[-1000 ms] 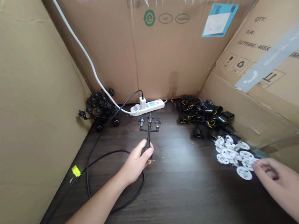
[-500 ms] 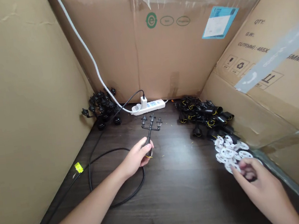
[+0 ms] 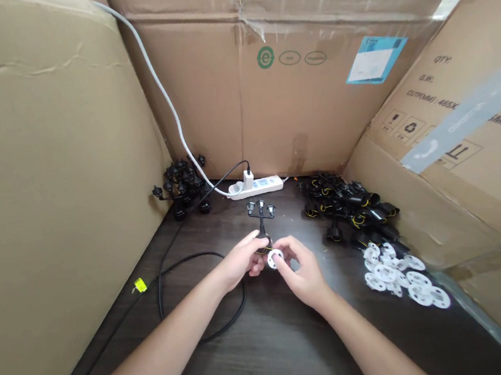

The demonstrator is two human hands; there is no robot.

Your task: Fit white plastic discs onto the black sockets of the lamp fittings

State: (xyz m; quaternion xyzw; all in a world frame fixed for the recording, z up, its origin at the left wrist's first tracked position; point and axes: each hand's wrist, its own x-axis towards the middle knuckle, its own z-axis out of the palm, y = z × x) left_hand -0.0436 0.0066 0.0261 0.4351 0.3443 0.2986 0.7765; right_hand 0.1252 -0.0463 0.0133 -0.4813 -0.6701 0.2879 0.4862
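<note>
Fingertips of the right hand (image 3: 306, 275) pinch a round white plastic disc (image 3: 271, 261) by the base of a black three-lantern lamp post (image 3: 262, 226), gripped in the left hand (image 3: 241, 264) (thin yellow wire (image 3: 268, 248) showing); apparently mid-fitting, calling next for careful alignment.

A white power strip (image 3: 273, 183) lies at the back of the dark wood-grain bench (image 3: 264, 358), with a white charger block (image 3: 248, 180) plugged into it. A white cord (image 3: 157, 80) descends to the strip's left end. From the charger, a black cable (image 3: 204, 254) loops over the bench; a yellow tag (image 3: 140, 284) is on it. Cardboard walls the left (image 3: 59, 206), back (image 3: 201, 95) and right (image 3: 500, 191). The back panel bears a green "e" mark (image 3: 265, 57) and a blue-and-white label (image 3: 376, 60); translucent tape (image 3: 475, 112) crosses the printed right panel diagonally.
</note>
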